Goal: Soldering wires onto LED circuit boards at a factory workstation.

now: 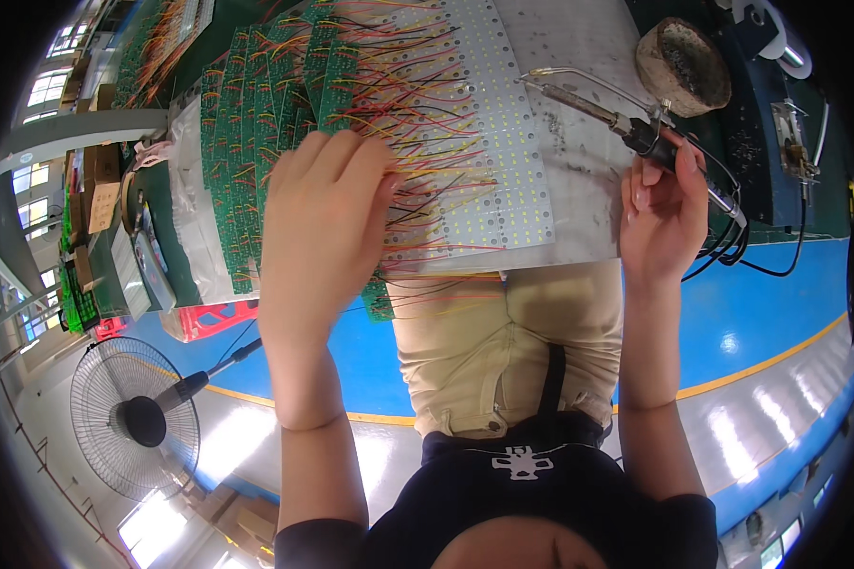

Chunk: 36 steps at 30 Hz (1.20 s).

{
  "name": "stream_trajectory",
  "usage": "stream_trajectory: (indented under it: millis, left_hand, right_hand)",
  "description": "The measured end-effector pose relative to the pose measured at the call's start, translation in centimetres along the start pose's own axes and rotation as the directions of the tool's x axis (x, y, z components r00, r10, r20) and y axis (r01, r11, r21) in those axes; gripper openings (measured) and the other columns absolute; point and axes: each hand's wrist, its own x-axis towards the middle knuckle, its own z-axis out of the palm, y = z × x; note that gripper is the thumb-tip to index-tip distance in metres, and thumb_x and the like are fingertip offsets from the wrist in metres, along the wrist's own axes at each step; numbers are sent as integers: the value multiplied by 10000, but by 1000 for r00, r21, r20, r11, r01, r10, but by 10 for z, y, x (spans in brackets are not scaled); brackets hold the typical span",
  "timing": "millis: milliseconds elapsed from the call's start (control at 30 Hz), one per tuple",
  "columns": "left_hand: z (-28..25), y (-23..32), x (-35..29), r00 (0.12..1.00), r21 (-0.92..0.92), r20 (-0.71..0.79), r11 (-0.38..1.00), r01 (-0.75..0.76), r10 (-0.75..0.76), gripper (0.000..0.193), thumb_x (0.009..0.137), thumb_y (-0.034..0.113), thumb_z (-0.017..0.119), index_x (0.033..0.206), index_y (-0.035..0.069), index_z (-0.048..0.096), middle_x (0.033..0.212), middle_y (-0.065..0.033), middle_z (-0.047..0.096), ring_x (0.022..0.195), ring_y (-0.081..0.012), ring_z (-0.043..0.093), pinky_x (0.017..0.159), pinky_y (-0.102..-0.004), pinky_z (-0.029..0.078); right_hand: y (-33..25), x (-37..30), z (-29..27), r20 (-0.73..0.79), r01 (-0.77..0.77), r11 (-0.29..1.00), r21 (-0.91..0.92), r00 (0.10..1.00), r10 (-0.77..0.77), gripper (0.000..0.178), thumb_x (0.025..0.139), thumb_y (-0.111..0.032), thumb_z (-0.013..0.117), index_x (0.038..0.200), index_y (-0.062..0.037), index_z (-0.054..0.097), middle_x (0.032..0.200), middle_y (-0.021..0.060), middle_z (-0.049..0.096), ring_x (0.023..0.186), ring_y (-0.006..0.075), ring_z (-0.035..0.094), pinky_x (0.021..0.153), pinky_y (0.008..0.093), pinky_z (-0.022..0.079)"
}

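Two hands: soldering iron (598, 109), wired boards (465, 142)

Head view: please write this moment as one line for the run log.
left hand: flat on wired green boards | right hand: grips soldering iron, tip over white LED panels

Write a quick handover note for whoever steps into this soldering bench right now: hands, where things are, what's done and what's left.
Left hand: resting palm down on the wired green circuit boards, fingertips at the red and yellow wires.
Right hand: gripping the soldering iron, tip raised off the work, above the bare grey mat.
White LED strip boards lie between the hands, many already wired to green boards.
Tip-cleaning pot sits behind the right hand.
Which joints remain unsoldered cannot be told from here.
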Motion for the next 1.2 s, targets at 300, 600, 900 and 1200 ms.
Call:
stream_trajectory:
  millis: [300,600,900,1200]
  left_hand:
    - [23,5,6,999,85,-46,996,-25,29,80,770,69,608,824,75,549,786,-44,558,764,-253,505,689,-369,368]
    - [34,7,0,980,-49,-197,998,-40,30,120,747,53,630,837,95,561,787,-38,568,810,-234,541,801,-389,362]
    - [38,5,-9,961,-135,-271,991,13,-50,119,760,44,634,855,93,582,774,-34,608,735,-225,573,832,-390,363]
    - [39,2,-16,895,-169,-437,986,17,-91,106,772,27,640,864,73,615,778,-35,623,706,-192,595,830,-363,409]
  right_hand:
    - [1,-1,-5,59,0,1000,16,998,-1,294,937,-213,437,1099,10,537,726,64,516,574,114,428,448,223,332]
    - [1,-1,-6,67,-4,1000,15,998,3,304,939,-220,432,1110,9,536,722,70,523,572,118,427,449,223,333]
    - [0,-2,-4,42,8,1000,-27,999,-7,316,945,-234,427,1119,12,525,713,69,501,572,121,420,452,223,334]
    - [3,-2,-1,13,39,998,-42,999,-38,327,945,-238,430,1116,22,531,709,62,486,568,115,409,442,212,326]
